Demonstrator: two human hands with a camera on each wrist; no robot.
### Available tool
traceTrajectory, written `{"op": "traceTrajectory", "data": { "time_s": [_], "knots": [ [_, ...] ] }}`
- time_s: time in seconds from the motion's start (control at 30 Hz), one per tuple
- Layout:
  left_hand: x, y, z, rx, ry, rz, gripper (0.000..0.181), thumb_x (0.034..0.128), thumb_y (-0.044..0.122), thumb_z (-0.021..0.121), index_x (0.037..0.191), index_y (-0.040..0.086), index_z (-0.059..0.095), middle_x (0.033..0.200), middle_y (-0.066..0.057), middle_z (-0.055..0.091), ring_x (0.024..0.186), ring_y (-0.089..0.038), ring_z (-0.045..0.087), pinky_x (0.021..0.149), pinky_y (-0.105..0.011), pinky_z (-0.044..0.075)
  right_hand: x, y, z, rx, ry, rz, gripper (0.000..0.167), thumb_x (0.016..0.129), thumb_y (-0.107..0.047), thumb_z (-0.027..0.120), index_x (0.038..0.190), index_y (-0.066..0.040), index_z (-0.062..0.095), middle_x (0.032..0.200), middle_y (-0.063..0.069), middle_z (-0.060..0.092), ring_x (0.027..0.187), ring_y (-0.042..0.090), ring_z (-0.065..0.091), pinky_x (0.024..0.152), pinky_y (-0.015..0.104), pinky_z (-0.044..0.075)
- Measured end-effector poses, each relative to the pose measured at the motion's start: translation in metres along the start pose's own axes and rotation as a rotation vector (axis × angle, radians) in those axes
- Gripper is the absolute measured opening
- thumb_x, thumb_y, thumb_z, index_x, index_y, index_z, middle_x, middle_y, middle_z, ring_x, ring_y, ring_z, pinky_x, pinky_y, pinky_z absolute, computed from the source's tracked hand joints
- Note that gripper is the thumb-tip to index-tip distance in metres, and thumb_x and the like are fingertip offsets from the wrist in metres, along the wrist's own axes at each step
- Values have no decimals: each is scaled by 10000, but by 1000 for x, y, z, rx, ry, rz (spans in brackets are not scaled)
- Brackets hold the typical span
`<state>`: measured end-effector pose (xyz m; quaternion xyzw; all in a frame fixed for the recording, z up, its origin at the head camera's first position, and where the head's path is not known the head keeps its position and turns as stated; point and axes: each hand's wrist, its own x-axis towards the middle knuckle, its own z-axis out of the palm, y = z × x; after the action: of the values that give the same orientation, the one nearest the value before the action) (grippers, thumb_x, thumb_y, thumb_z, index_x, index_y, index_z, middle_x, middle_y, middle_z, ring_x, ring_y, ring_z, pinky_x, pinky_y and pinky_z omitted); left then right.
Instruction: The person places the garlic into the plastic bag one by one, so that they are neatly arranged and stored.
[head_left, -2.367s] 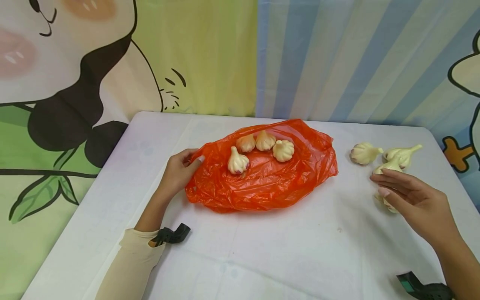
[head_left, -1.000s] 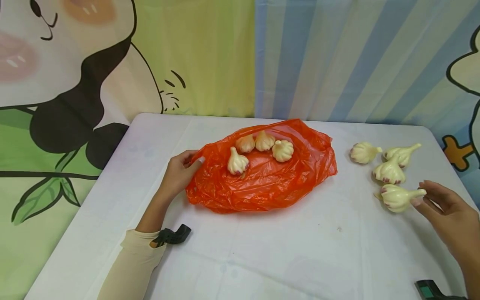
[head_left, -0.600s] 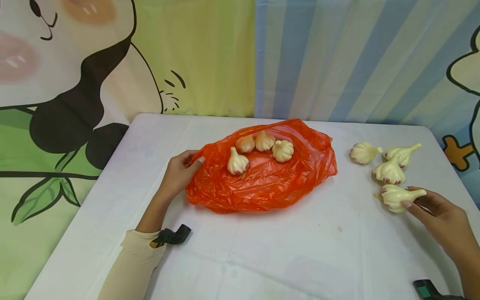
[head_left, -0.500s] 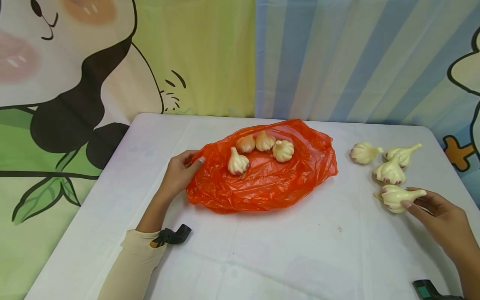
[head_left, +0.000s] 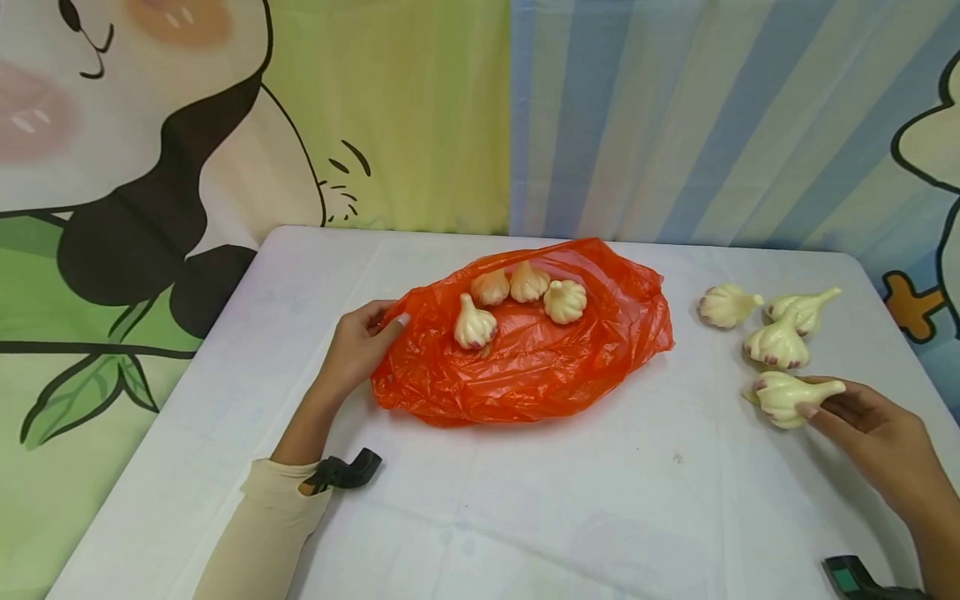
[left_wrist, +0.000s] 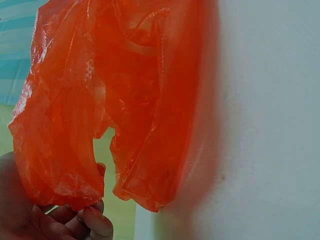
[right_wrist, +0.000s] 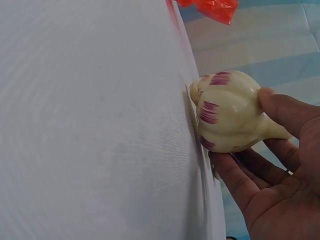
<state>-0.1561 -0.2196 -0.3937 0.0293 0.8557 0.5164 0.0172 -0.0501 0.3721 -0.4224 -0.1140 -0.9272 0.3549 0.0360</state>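
My left hand [head_left: 360, 346] grips the left edge of a crumpled orange-red plastic bag [head_left: 517, 379]; in the left wrist view its fingers curl at the bag's rim. Several garlic bulbs lie at the bag's mouth, among them a white one [head_left: 476, 323] with a purple-tinged base. Over on the right, my right hand [head_left: 877, 433] pinches a garlic bulb [head_left: 783, 400] between thumb and fingers, its stem pointing right. Purple streaks mark this bulb [right_wrist: 232, 110] in the right wrist view. Whether it still touches the table, I cannot tell.
Beyond the held bulb sit three more garlic bulbs: one at the left [head_left: 729, 306], one behind [head_left: 806, 311] and one nearest [head_left: 777, 344]. A white cloth covers the table [head_left: 525, 517]. Behind its far edge hangs a printed curtain [head_left: 420, 117].
My right hand has gone from above the right-hand garlic bulbs to the nearest one and taken hold of it. That bulb has shifted slightly left. The left hand and bag stay put.
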Motion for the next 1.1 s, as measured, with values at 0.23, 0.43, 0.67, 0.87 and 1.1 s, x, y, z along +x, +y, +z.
{"op": "traceTrajectory", "data": {
  "time_s": [0.23, 0.43, 0.67, 0.87, 1.1],
  "knots": [
    [-1, -2, 0, -16, 5, 12, 368, 971, 280, 607, 1269, 63, 615, 1170, -101, 635, 975, -230, 618, 812, -317, 540, -3, -12, -4, -18, 2, 6, 527, 952, -281, 644, 1335, 46, 489, 1174, -50, 536, 879, -144, 419, 652, 21, 414],
    [-2, 0, -1, -17, 4, 17, 373, 971, 284, 608, 1270, 61, 614, 1170, -104, 635, 980, -230, 620, 820, -325, 539, -3, -20, -8, 6, 13, 15, 480, 949, -269, 651, 1298, 27, 505, 1140, -144, 511, 883, -130, 417, 649, 26, 422],
    [-3, -1, -2, -22, 4, 23, 376, 973, 288, 603, 1266, 53, 615, 1163, -108, 637, 970, -231, 620, 813, -299, 537, -2, -28, -10, 62, 33, -57, 380, 942, -185, 661, 1277, -47, 548, 1180, -168, 515, 934, -118, 431, 690, 24, 425],
    [-1, -1, -1, -27, 8, 19, 360, 970, 273, 611, 1257, 57, 623, 1157, -105, 638, 970, -230, 620, 800, -293, 539, -3, -39, -7, 40, 6, -74, 504, 942, -225, 662, 1344, 31, 499, 1191, -109, 510, 938, -122, 424, 684, 21, 420],
    [-6, 14, -1, -3, 7, 8, 328, 984, 182, 582, 1252, -4, 608, 1147, -152, 632, 962, -256, 612, 787, -264, 531, -2, -58, -8, 76, -21, -130, 489, 937, -214, 669, 1343, 7, 510, 1201, -120, 496, 970, -101, 454, 711, 23, 419]
  ]
}}
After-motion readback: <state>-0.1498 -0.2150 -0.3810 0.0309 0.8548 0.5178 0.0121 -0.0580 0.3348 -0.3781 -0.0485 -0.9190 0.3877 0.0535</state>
